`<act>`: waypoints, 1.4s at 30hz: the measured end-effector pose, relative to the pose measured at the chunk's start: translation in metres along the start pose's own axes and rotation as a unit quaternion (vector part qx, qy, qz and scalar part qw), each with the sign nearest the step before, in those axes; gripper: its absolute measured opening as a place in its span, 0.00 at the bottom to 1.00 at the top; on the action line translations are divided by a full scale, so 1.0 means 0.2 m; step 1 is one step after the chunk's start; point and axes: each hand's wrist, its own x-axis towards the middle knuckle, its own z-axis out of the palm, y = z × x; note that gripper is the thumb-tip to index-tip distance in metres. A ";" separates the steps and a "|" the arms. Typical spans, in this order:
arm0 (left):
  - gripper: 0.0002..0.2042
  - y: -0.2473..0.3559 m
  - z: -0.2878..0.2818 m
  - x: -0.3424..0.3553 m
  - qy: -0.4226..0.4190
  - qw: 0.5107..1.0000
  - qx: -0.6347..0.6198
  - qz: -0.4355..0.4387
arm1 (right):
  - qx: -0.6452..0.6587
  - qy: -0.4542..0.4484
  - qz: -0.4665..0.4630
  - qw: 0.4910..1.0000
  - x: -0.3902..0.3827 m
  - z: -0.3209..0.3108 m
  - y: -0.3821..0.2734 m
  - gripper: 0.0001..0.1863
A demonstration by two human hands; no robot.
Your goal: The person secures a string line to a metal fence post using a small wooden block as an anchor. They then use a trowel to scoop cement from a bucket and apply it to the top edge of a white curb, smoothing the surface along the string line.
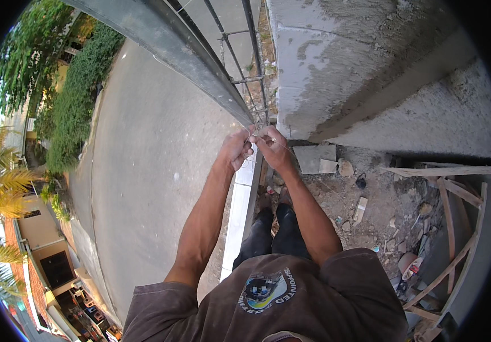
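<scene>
My left hand [236,150] and my right hand [273,147] meet in front of me at the foot of a long grey beam-like board [171,48]. Both have their fingers pinched together on a thin pale string [251,137]; whether it is cord or wire I cannot tell. A fine strand trails from the right hand down to the right. Just beyond the fingers runs a cage of dark steel rebar [245,80], between the board and a block wall. Beneath my hands lies a narrow row of white blocks [237,211].
At the right rises a grey wall [314,74] with wet mortar smeared over it. Rubble [371,222] and block scraps cover the ground below, beside a wooden frame [456,251]. To the left stretches a paved road [143,142], bordered by a hedge [80,108] and houses.
</scene>
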 end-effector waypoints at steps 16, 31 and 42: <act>0.07 0.13 -0.29 -0.17 -0.039 0.996 0.057 0.052 | -0.027 0.012 -0.105 0.994 0.01 0.18 -0.09 0.11; 0.07 0.30 -0.22 0.23 -0.008 0.975 0.207 0.084 | 0.053 0.050 0.187 0.980 0.29 0.11 0.06 0.18; 0.07 0.36 -0.14 0.29 -0.044 0.977 0.196 0.072 | 0.113 -0.054 0.312 0.942 0.41 0.08 0.06 0.19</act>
